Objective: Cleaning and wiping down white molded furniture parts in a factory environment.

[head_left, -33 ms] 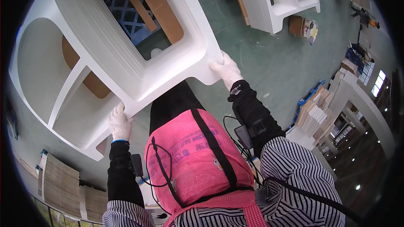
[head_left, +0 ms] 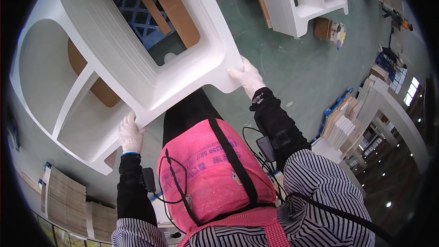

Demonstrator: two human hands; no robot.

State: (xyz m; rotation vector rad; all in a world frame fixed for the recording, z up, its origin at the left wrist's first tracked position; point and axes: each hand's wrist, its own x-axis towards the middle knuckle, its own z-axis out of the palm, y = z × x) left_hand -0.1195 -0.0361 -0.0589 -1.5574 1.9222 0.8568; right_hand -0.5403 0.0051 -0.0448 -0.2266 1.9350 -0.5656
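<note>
A large white cabinet frame (head_left: 151,103) with curved dividers and open compartments tilts in front of me, reaching past the upper left of the view. My left hand (head_left: 131,132), in a white knit glove, grips its near edge below the curved compartments. Farther right, my right hand (head_left: 247,76), gloved the same way, is closed around the frame's projecting corner leg. The undersides of both grips are hidden. Through the frame's openings I see brown board strips (head_left: 171,7) and a blue lattice pallet (head_left: 137,20).
A second white frame (head_left: 297,16) stands at upper right, with a brown box (head_left: 322,28) beside it. Stacked boards (head_left: 340,130) on a blue pallet lie to the right. Wrapped brown stacks (head_left: 66,196) stand at lower left. People (head_left: 394,16) are far off at the right.
</note>
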